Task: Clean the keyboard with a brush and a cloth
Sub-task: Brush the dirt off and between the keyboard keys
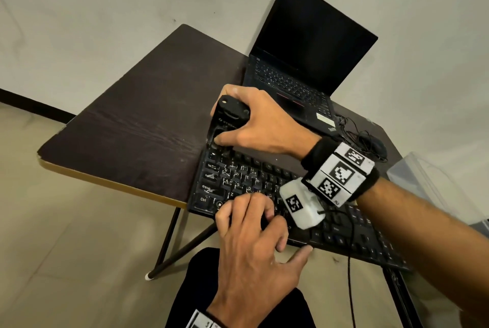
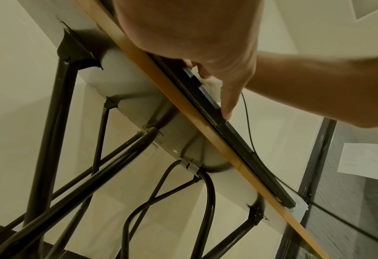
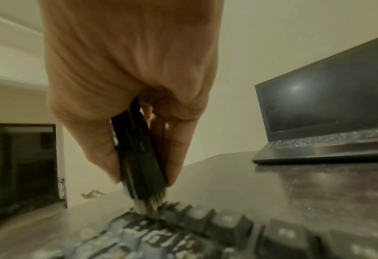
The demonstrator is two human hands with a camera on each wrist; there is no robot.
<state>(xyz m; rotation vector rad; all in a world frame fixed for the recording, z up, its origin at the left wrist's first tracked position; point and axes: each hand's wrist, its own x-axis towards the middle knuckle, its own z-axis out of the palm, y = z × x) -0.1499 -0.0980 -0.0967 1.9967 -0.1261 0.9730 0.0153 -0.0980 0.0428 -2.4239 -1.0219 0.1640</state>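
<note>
A black keyboard (image 1: 238, 177) lies along the near edge of the dark table (image 1: 145, 116). My right hand (image 1: 259, 121) grips a black brush (image 1: 230, 116) upright over the keyboard's far left corner. In the right wrist view the brush (image 3: 141, 154) has its pale bristles (image 3: 150, 201) down among the blurred keys (image 3: 227, 227). My left hand (image 1: 254, 227) rests on the keyboard's near left part, fingers curled over the keys. Its thumb (image 2: 230, 98) lies against the keyboard's front edge (image 2: 239, 140). No cloth is in view.
An open black laptop (image 1: 304, 63) with a dark screen stands at the back of the table. To its right lies a black mouse (image 1: 375, 146) with a coiled cable. A clear plastic box (image 1: 434, 190) sits at the far right. Folding metal legs (image 2: 50, 140) run under the table.
</note>
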